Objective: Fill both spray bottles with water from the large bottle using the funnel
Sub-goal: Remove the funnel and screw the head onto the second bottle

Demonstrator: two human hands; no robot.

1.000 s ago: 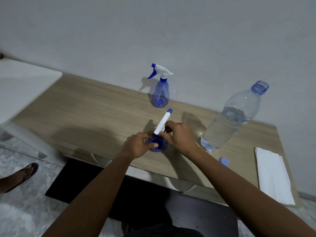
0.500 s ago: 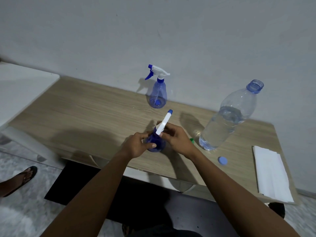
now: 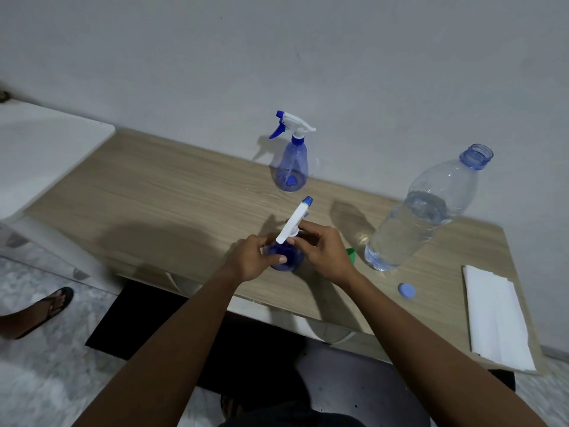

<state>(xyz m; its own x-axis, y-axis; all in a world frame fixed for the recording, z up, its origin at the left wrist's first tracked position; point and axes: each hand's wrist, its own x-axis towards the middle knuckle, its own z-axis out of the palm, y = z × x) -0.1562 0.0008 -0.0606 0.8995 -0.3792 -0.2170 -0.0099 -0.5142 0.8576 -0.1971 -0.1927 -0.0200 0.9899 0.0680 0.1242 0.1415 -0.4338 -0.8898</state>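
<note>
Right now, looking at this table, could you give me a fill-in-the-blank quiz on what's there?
1. The left hand and right hand both hold the nearer translucent blue spray bottle, whose long trigger head is ____ with a blue tip.
2. The round blue cap lies on the wooden ____, off the large clear plastic water bottle.
3. The small funnel showing beside the right hand is ____.
4. The farther translucent blue spray bottle stands by the ____, touched by nobody.

Missing words: white; table; green; wall.

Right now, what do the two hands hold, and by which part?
Both hold the near spray bottle: the left hand grips its blue body, the right hand pinches the neck under the white trigger head.
</note>
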